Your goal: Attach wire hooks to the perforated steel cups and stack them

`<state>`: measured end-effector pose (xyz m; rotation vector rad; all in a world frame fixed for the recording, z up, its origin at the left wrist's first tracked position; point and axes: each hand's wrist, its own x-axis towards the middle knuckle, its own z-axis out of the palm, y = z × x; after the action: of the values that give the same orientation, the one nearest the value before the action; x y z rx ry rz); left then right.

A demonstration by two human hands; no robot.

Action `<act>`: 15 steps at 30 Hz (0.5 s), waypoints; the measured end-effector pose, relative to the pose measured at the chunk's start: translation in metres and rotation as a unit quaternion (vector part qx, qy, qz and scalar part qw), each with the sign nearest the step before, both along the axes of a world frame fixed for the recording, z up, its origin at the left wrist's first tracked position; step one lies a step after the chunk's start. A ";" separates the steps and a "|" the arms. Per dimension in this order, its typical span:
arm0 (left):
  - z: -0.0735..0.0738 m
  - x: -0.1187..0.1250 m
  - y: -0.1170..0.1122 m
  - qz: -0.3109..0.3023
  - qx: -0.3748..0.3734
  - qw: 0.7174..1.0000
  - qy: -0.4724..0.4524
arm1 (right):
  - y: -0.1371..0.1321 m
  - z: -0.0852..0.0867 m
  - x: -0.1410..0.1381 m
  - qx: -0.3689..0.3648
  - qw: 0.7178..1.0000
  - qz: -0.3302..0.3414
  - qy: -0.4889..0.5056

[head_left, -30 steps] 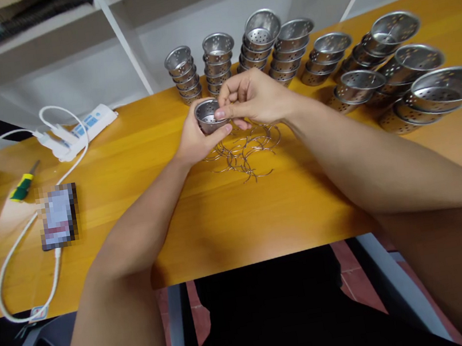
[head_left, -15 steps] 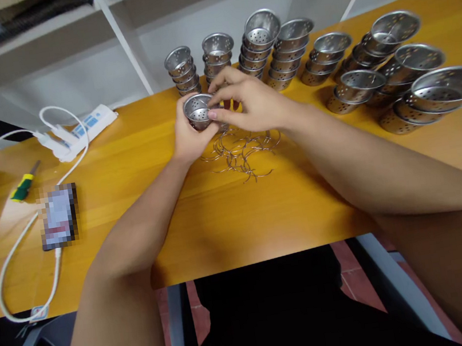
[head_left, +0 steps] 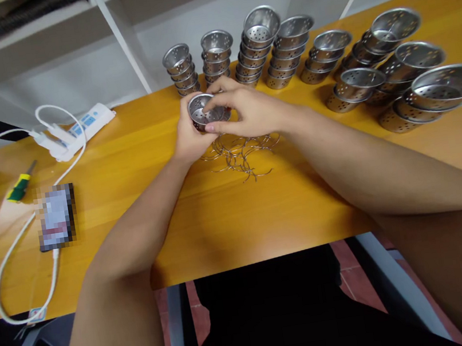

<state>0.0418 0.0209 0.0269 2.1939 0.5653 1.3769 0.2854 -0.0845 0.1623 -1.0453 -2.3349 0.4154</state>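
My left hand [head_left: 188, 139] grips a small perforated steel cup [head_left: 201, 111] from its left side, mouth tilted toward me. My right hand [head_left: 247, 110] is closed over the cup's right rim, thumb and forefinger pinched there; what they pinch is too small to make out. Just below both hands lies a loose pile of thin wire rings [head_left: 240, 151] on the orange wooden table [head_left: 229, 219].
Stacks of like steel cups [head_left: 263, 41] stand along the table's back edge, and larger ones [head_left: 411, 76] crowd the right. At left lie a white power strip [head_left: 77, 129] with cable, a green-handled screwdriver [head_left: 20, 184] and a phone [head_left: 56, 216]. White shelving stands behind.
Both hands have lifted the cup slightly away from me and turned it, so its open mouth now faces me more. My right fingers have shifted over its rim.
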 end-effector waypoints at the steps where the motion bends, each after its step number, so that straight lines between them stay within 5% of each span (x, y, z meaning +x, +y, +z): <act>1: 0.001 0.000 -0.002 -0.001 0.005 1.000 0.007 | -0.001 0.001 -0.001 0.001 1.000 -0.002 -0.004; 8: -0.001 0.000 -0.006 0.036 0.031 0.995 0.091 | -0.003 0.013 0.008 0.007 1.000 -0.023 -0.009; 11: -0.005 -0.005 0.001 0.049 0.029 0.992 0.112 | -0.006 0.038 0.028 0.012 0.997 -0.060 -0.048; 15: -0.010 -0.010 0.007 0.077 0.002 0.991 0.109 | -0.013 0.076 0.084 -0.044 0.976 -0.198 -0.084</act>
<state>0.0318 0.0281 0.0170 2.3615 0.8268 1.2199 0.3694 -0.0978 0.2384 -1.6023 -2.1889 0.2850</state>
